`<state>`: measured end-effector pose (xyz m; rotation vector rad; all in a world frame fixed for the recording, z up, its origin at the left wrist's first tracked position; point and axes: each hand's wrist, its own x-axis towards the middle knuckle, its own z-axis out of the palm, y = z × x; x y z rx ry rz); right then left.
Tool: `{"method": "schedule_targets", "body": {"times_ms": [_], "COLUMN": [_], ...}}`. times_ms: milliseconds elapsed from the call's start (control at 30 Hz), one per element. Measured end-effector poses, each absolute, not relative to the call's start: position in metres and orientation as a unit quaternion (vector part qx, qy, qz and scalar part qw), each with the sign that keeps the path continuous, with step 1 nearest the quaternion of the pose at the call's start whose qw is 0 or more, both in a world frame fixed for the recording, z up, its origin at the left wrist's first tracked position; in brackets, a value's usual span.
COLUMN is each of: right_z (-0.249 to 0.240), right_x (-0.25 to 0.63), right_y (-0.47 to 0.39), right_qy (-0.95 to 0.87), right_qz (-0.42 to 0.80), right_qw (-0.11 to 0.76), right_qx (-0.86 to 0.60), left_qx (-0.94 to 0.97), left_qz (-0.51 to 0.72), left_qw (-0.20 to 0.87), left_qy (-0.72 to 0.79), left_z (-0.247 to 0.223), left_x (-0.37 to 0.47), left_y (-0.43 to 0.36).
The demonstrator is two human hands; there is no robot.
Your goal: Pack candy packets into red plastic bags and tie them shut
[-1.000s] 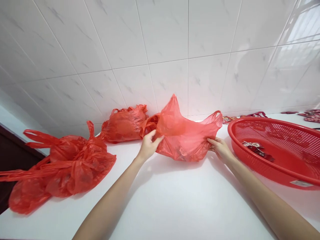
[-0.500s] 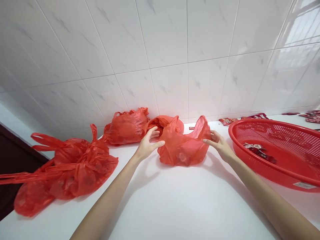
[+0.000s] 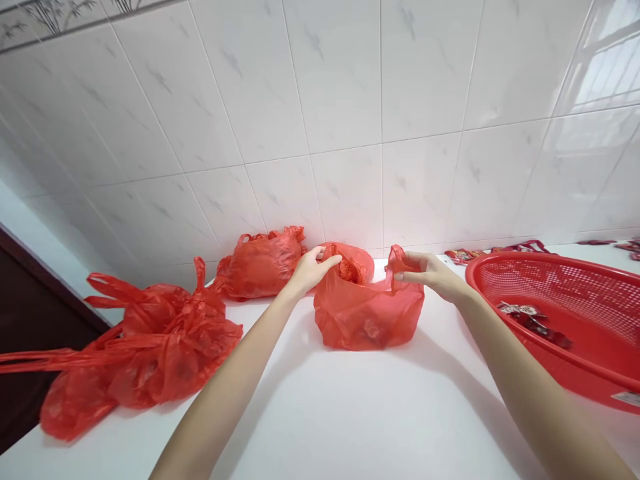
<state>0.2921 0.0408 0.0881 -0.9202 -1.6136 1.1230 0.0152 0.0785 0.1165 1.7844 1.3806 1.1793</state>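
A thin red plastic bag (image 3: 369,319) stands on the white table in the middle, its mouth up and something dark showing faintly through its front. At its upper left rim, my left hand (image 3: 311,268) pinches the film between thumb and fingers. My right hand (image 3: 431,273) grips the raised handle on the bag's right side, thumb toward me. Both hands are closed on this one bag. Behind it lies more red plastic, partly hidden by the bag and my left hand.
Several knotted red bags (image 3: 165,340) lie at the left table edge, and another full bag (image 3: 265,263) rests by the tiled wall. A red perforated basket (image 3: 545,357) on the right holds dark packets (image 3: 535,323). More packets (image 3: 463,256) lie behind it.
Both hands have closed on the bag's upper edges, where before their fingers were apart beside it. The bag's right handle is now gathered in my right hand. The camera view has shifted slightly.
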Motion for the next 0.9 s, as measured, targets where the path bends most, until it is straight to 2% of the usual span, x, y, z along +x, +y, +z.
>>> {"method": "schedule_targets", "body": {"times_ms": [67,167,433,600,767,900], "right_z": [0.09,0.09,0.104,0.108,0.111,0.116], "right_x": [0.293,0.293,0.288,0.272,0.244,0.236], "right_y": [0.044,0.05,0.049,0.039,0.022,0.013], "right_qy": [-0.646,-0.579,-0.503,-0.518,-0.596,-0.609], "right_qz": [0.461,0.48,0.505,0.49,0.424,0.434], "right_qw": [0.478,0.548,0.628,0.624,0.578,0.571], "right_qx": [-0.377,-0.365,-0.314,-0.321,-0.362,-0.338], "left_qx": [0.664,0.646,0.616,0.672,0.74,0.736], "left_qz": [0.431,0.437,0.563,0.519,0.46,0.472], "left_qw": [0.32,0.395,0.464,0.442,0.393,0.371], "left_qy": [0.52,0.485,0.298,0.287,0.294,0.313], "left_z": [0.118,0.126,0.163,0.16,0.147,0.144], "left_x": [0.009,0.002,0.009,0.033,0.061,0.072], "left_y": [0.076,0.072,0.055,0.039,0.027,0.024]}}
